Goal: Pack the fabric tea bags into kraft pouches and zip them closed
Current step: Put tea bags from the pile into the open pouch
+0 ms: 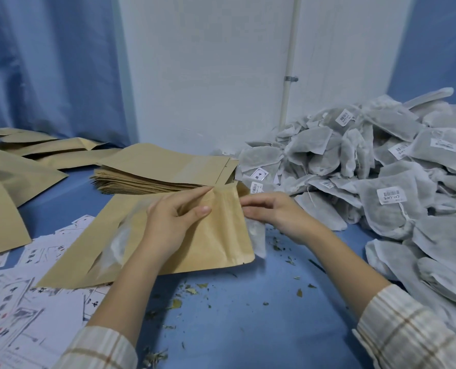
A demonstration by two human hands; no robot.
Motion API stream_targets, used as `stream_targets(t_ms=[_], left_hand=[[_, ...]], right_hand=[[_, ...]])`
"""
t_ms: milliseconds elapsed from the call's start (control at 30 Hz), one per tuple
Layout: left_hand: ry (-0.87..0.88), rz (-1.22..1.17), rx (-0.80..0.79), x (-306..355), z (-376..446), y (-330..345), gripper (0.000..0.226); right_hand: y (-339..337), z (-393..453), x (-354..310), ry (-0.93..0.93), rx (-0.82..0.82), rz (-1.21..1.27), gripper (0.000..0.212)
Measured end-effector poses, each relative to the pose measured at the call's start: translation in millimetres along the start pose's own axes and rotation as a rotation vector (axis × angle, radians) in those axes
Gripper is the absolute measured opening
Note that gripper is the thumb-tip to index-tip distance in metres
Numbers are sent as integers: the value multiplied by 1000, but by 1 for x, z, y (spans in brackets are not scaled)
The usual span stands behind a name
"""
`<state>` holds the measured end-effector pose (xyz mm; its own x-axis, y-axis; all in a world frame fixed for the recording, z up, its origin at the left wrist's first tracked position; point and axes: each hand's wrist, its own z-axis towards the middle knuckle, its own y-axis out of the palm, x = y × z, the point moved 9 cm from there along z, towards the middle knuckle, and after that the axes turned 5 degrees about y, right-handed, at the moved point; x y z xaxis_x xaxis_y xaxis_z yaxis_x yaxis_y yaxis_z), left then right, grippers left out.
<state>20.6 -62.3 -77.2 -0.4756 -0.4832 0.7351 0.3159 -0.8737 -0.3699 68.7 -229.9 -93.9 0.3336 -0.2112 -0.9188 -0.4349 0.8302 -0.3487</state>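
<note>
A kraft pouch (216,241) with a clear window lies slanted on the blue table, its mouth toward the right. My left hand (171,225) grips the pouch's upper edge near the mouth, thumb on top. My right hand (272,211) pinches the pouch's mouth at its right end. A grey fabric tea bag (257,241) sticks out below the mouth, under my right hand. A large heap of fabric tea bags (381,177) with white barcode labels fills the right side.
A stack of flat kraft pouches (152,174) sits just behind the held pouch. More pouches (16,182) lie at the left. Printed paper sheets (16,296) cover the near left. Dried leaf crumbs (192,290) are scattered on the blue table (248,323).
</note>
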Motion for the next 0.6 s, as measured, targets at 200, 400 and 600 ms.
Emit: stream_targets(t_ms=[200,400,600], left_hand=[[49,-112,-26,16,1,15,37],[43,31,7,14,-3,25,41],[46,88,50,10,-4,21,41]], right_hand=[[4,28,13,127,348,-61,36],[33,24,36,387,-39,-167,27],[-76,-11,36,213,482,-772,24]])
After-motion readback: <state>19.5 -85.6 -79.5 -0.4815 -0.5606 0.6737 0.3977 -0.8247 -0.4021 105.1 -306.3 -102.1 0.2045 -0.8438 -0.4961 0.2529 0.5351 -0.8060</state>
